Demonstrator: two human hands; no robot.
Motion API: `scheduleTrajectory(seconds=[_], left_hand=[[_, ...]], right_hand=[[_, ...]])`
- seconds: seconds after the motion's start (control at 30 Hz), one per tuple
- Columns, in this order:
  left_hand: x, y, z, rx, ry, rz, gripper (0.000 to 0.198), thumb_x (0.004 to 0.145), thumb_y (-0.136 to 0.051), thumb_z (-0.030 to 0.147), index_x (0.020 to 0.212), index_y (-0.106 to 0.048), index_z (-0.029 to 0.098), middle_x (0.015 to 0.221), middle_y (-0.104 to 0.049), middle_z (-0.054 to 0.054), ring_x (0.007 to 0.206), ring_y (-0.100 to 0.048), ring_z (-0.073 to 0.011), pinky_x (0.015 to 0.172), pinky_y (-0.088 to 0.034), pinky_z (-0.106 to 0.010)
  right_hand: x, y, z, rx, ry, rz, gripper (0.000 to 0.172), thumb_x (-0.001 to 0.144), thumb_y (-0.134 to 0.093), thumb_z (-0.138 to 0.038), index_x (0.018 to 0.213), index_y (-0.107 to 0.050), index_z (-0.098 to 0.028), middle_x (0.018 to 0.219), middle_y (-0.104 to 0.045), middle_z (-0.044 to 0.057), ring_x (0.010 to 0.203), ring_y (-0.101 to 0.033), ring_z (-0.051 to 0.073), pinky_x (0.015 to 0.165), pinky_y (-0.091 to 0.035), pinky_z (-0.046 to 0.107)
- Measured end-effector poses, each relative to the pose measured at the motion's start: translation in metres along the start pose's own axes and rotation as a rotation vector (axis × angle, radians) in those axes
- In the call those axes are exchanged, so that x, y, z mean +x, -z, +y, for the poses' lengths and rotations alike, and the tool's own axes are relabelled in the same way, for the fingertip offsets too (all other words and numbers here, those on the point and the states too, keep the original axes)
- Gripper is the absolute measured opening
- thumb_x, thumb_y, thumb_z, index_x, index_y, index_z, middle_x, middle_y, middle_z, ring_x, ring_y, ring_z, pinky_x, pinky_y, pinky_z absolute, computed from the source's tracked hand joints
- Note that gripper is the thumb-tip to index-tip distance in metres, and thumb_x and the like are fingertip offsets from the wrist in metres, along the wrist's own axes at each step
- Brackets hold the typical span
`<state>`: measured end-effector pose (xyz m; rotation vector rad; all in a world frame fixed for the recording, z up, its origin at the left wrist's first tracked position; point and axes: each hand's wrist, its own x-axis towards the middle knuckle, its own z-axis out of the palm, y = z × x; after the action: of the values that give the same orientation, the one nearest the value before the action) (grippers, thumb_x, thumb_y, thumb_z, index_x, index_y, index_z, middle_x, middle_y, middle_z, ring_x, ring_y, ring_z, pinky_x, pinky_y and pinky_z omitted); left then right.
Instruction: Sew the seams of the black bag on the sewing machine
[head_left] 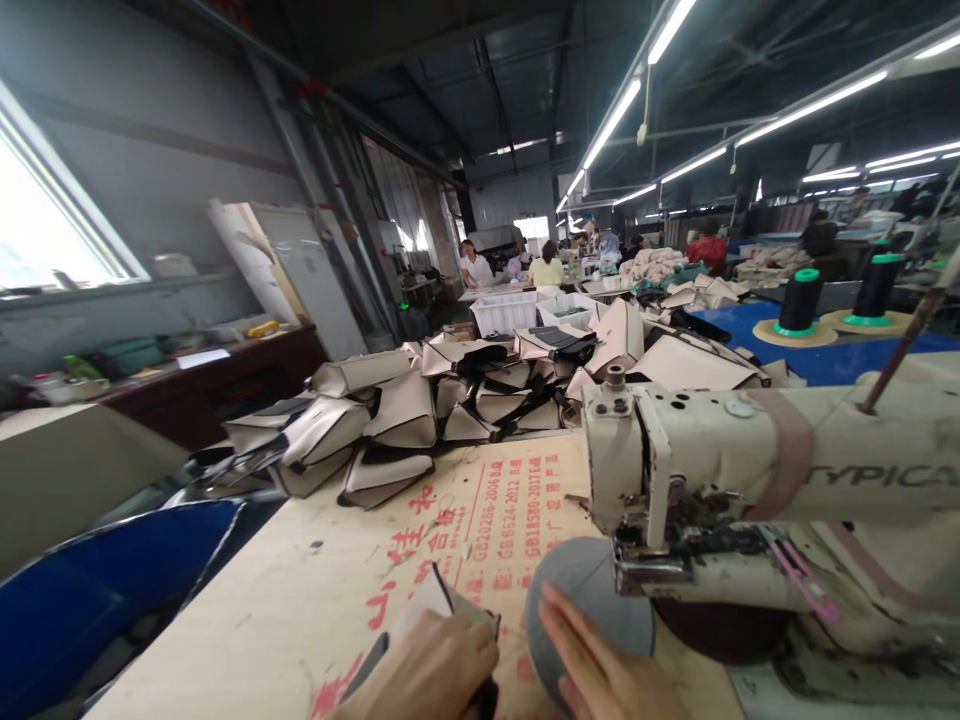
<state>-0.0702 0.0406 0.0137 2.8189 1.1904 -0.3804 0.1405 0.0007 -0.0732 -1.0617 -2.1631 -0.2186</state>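
Note:
My left hand (431, 665) is closed around a beige bag piece with black edging (436, 598), low in the middle of the view. Much of that piece is hidden under the hand. My right hand (600, 660) lies with its fingers stretched out on a grey round disc (592, 570). The disc sits by the working end of a cream sewing machine (720, 450), and the fingers touch its top. Under both hands is a plywood tabletop (277, 590) printed with red characters.
Many beige bags with black trim (401, 410) are heaped along the table's far edge. Black thread cones (799, 302) stand on a blue surface behind the machine. A blue bin (112, 610) is at lower left. Farther back are white crates (504, 315) and people (547, 268).

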Motion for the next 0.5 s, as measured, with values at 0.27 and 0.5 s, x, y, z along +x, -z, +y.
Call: scheduleTrajectory(seconds=[0.27,0.5], left_hand=[[0.025,0.055,0.028,-0.159,0.085,0.125,0.042,0.068,-0.047,0.021,0.108,-0.056,0.032,0.091,-0.065,0.0,0.081,-0.062,-0.0225,0.068,-0.044,-0.031],[0.087,0.1,0.034,0.016,0.08,0.249,0.026,0.07,-0.046,0.021,0.082,-0.068,0.018,0.08,-0.068,-0.01,0.075,-0.064,-0.0272,0.061,-0.047,-0.033]], right_hand=[[0.028,0.029,0.024,0.169,-0.116,-0.027,0.026,0.093,-0.036,-0.022,0.084,-0.06,-0.019,0.073,-0.062,0.002,0.066,-0.06,0.015,0.059,-0.047,0.024],[0.04,0.014,0.033,0.17,-0.477,0.649,0.016,0.088,-0.054,-0.029,0.087,-0.061,-0.014,0.074,-0.067,0.003,0.06,-0.063,0.012,0.058,-0.045,0.018]])
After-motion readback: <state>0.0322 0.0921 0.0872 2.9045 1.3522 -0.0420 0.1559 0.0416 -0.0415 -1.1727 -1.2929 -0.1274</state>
